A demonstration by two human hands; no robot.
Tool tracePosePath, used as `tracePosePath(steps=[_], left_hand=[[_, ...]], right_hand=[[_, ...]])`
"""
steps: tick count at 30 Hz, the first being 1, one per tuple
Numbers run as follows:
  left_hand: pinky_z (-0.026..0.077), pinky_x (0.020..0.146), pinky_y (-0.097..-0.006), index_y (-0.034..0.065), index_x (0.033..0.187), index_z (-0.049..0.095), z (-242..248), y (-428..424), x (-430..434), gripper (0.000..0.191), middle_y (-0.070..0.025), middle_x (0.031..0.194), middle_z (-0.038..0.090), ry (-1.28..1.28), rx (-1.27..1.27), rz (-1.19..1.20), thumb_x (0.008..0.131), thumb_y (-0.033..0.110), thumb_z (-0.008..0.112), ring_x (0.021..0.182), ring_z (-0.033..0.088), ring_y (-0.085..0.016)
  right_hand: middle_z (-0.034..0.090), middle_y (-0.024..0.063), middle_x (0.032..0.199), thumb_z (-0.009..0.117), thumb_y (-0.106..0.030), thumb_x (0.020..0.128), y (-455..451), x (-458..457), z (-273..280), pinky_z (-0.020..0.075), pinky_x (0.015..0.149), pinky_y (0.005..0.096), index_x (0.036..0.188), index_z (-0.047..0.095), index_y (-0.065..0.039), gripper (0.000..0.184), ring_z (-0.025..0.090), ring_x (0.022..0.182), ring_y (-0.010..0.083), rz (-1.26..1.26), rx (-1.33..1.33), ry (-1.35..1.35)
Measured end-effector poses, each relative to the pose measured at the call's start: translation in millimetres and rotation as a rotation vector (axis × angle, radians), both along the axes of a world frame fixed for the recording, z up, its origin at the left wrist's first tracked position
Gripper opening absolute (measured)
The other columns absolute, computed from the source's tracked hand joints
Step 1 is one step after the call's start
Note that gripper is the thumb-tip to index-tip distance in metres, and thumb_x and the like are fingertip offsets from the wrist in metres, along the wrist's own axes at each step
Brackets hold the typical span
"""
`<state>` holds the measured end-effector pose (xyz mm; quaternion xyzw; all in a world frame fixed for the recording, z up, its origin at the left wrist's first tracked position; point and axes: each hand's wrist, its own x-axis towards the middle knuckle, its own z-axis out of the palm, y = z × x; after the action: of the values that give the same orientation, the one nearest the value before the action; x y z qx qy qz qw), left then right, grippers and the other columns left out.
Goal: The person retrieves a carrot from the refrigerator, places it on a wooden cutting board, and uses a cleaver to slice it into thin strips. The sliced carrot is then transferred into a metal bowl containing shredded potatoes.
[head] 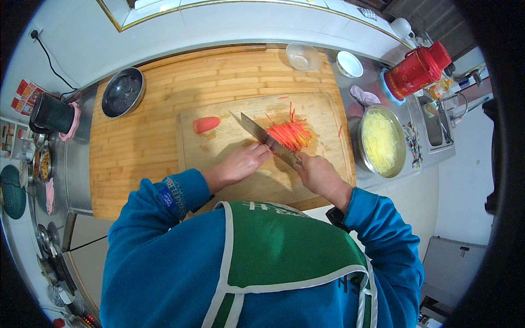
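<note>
My right hand point(322, 174) grips the handle of a cleaver point(260, 133), whose broad blade slants up to the left over a wooden cutting board point(238, 106). Beside the blade, the curled fingers of my left hand point(242, 164) hold down a piece of carrot point(270, 152); only a sliver of it shows. A heap of thin carrot strips point(290, 134) lies just right of the blade. One carrot chunk point(206, 124) with a cut end rests on the board's left part. A few stray strips lie near the board's right edge.
The board lies on a larger bamboo board point(135, 156). A dark bowl point(123, 93) stands at its far left, a clear plastic bowl point(303, 57) at the back. To the right are a white bowl point(350, 64), a metal basin point(362, 160) of pale yellow shreds, a red thermos point(414, 71) and a sink point(434, 127).
</note>
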<state>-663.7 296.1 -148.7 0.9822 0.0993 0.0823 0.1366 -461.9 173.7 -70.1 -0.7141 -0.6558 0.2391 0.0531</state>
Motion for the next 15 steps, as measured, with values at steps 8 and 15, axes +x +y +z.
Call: tracePosePath(steps=[8, 15], left_hand=[[0.048, 0.089, -0.0323, 0.0015, 0.119, 0.052, 4, 0, -2, 0.042, -0.0101, 0.116, 0.053, -0.038, -0.041, -0.024, 0.079, 0.008, 0.048, 0.109, 0.05, -0.026], [0.044, 0.093, -0.0323, -0.0004, 0.119, 0.052, 0, -2, -6, 0.041, -0.012, 0.116, 0.053, -0.027, 0.002, -0.022, 0.079, 0.008, 0.048, 0.108, 0.05, -0.027]], right_hand=[[0.06, 0.0255, 0.069, 0.056, -0.021, 0.087, 8, -10, -16, 0.0491, 0.061, 0.0518, 0.095, 0.053, 0.0, 0.022, 0.061, 0.067, 0.0432, -0.103, 0.133, 0.094], [0.061, 0.0252, 0.069, 0.056, -0.021, 0.087, -1, -2, 3, 0.0491, 0.061, 0.0522, 0.092, 0.052, 0.0, 0.022, 0.061, 0.066, 0.0436, 0.006, 0.001, 0.004]])
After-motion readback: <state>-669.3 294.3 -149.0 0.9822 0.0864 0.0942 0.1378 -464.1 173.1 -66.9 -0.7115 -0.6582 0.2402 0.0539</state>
